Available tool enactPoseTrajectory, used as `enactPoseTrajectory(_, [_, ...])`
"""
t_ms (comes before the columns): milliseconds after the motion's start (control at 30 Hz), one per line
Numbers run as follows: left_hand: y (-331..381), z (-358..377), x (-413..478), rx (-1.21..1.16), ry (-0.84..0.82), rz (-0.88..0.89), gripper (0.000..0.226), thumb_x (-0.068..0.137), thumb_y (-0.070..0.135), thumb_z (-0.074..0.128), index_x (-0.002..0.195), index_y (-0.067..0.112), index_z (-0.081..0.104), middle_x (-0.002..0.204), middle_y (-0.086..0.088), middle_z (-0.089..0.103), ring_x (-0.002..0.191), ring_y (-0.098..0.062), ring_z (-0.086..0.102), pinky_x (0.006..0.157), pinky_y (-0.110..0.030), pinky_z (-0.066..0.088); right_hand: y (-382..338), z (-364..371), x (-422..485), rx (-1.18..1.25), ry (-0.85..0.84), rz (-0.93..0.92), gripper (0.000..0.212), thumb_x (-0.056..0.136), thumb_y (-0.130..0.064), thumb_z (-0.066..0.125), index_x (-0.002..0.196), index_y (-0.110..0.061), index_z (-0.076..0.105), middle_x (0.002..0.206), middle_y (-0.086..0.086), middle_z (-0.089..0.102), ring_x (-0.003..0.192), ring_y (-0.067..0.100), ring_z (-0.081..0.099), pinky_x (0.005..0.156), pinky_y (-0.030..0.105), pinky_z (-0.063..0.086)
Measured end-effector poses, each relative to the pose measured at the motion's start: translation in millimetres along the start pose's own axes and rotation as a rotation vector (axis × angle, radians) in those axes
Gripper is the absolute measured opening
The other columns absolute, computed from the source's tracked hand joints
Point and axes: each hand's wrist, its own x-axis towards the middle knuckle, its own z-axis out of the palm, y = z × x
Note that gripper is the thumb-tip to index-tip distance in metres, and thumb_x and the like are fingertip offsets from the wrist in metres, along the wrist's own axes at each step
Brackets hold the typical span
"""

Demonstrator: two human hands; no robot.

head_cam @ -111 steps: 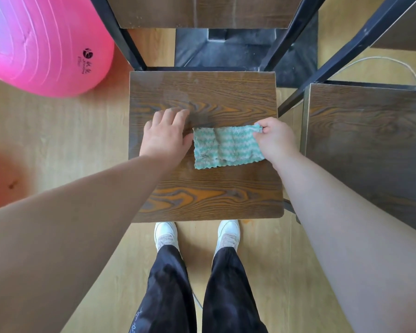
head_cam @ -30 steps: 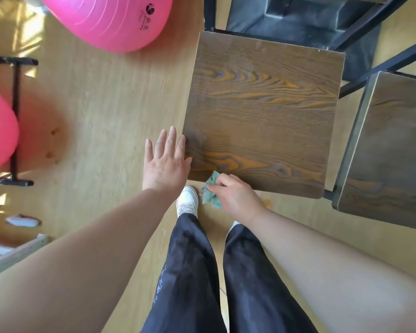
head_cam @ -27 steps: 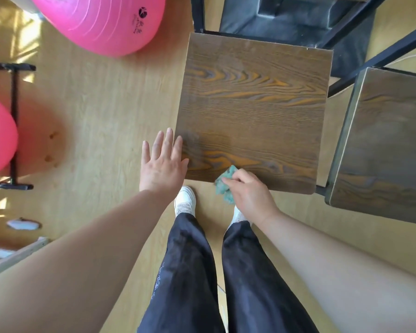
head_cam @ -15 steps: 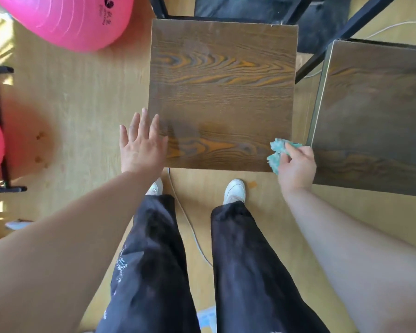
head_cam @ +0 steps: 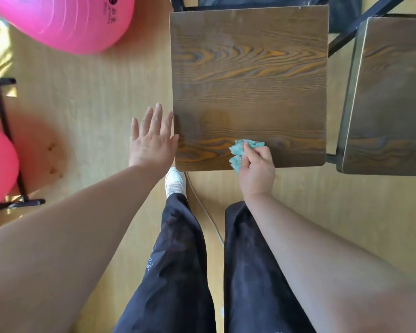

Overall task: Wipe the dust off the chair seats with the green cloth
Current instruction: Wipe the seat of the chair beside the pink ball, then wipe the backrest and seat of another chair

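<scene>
Cloth [head_cam: 245, 149] bunched, pinched in right grip [head_cam: 257, 169], fingers curled round it, on seat [head_cam: 250, 68] near its front edge. Left grip [head_cam: 151, 145] flat, fingers spread, at seat's left edge, above floor [head_cam: 94, 104]. Second seat [head_cam: 389, 92] right; pink ball [head_cam: 65, 20] far left.

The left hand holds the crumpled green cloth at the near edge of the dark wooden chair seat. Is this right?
No. The right hand holds the crumpled green cloth at the near edge of the dark wooden chair seat, as the head view shows.

cloth [head_cam: 241, 151] on near chair seat [head_cam: 249, 75], second seat [head_cam: 392, 92] right; ball [head_cam: 65, 20] left
</scene>
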Motion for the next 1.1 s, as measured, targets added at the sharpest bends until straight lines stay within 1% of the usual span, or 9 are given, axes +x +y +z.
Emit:
enactPoseTrajectory(133, [-33,-5,11,0.011,0.006,0.035,0.059,0.106,0.043,0.017,0.158,0.021,0.002,0.167,-0.004,-0.005,0.153,-0.023,-0.005,0.123,-0.051,0.002,-49,33,-13,0.025,-0.075,-0.069,0.034,0.090,-0.002,0.063,0.123,-0.009,0.067,0.106,0.003,0.060,0.095,0.018,0.061,0.081,0.020,0.047])
enactPoseTrajectory(333, [-83,-15,13,0.008,-0.010,0.047,0.060,0.105,0.045,0.014,0.158,0.021,-0.001,0.166,-0.003,-0.009,0.153,-0.021,-0.008,0.123,-0.050,0.002,-107,77,-24,-0.019,-0.236,-0.190,0.034,0.091,-0.005,0.061,0.124,-0.011,0.067,0.107,0.004,0.060,0.096,0.024,0.060,0.086,0.032,0.054])
enactPoseTrajectory(467, [-106,-30,10,0.004,-0.015,0.058,0.061,0.104,0.045,0.012,0.158,0.021,-0.004,0.166,-0.003,-0.013,0.152,-0.021,-0.012,0.123,-0.049,0.001,-131,77,-21,-0.008,-0.382,-0.164,0.034,0.095,-0.007,0.055,0.127,-0.013,0.064,0.110,-0.001,0.056,0.097,0.017,0.057,0.086,0.017,0.042])
enactPoseTrajectory(533, [-112,-41,11,-0.010,-0.004,0.061,0.060,0.105,0.045,0.011,0.158,0.021,-0.004,0.166,-0.003,-0.013,0.152,-0.021,-0.013,0.124,-0.048,0.001,-142,66,-13,0.010,-0.307,-0.140,0.034,0.094,-0.006,0.057,0.127,-0.012,0.065,0.108,-0.002,0.055,0.095,0.015,0.057,0.086,0.013,0.038])
enactPoseTrajectory(700, [-108,-79,28,-0.070,0.053,0.092,0.061,0.105,0.046,0.013,0.158,0.021,-0.003,0.166,-0.002,-0.012,0.152,-0.019,-0.012,0.124,-0.045,0.002,-175,25,37,0.065,-0.055,-0.118,0.032,0.094,-0.009,0.060,0.126,-0.012,0.066,0.110,-0.003,0.056,0.093,0.009,0.057,0.086,0.021,0.048])
enactPoseTrajectory(833, [-92,-121,58,-0.102,0.162,0.103,0.061,0.105,0.046,0.016,0.159,0.021,0.000,0.166,-0.002,-0.009,0.153,-0.019,-0.009,0.124,-0.045,0.001,-214,-10,93,0.158,0.068,-0.157,0.031,0.095,-0.010,0.061,0.125,-0.016,0.067,0.108,-0.008,0.055,0.095,0.006,0.056,0.084,0.014,0.047])
enactPoseTrajectory(967, [-74,-168,92,-0.099,0.274,0.119,0.061,0.106,0.046,0.015,0.158,0.021,-0.004,0.166,-0.001,-0.012,0.152,-0.019,-0.011,0.124,-0.044,-0.002,-262,-44,141,0.229,0.203,-0.366,0.031,0.092,-0.007,0.062,0.122,-0.014,0.068,0.107,-0.005,0.057,0.095,0.009,0.057,0.086,0.020,0.048])
enactPoseTrajectory(1033, [-68,-189,105,-0.100,0.326,0.125,0.062,0.105,0.046,0.016,0.158,0.021,-0.003,0.166,-0.001,-0.011,0.153,-0.019,-0.010,0.124,-0.044,-0.003,-288,-65,158,0.246,0.248,-0.478,0.031,0.092,-0.008,0.062,0.123,-0.012,0.068,0.109,-0.001,0.057,0.097,0.009,0.057,0.085,0.011,0.045])
enactPoseTrajectory(1100, [-65,-206,115,-0.096,0.366,0.125,0.062,0.105,0.046,0.016,0.158,0.021,-0.003,0.166,-0.002,-0.010,0.153,-0.020,-0.010,0.124,-0.045,-0.002,-315,-89,171,0.246,0.310,-0.612,0.032,0.093,-0.012,0.060,0.123,-0.009,0.067,0.110,0.003,0.058,0.099,0.010,0.058,0.085,0.009,0.044])
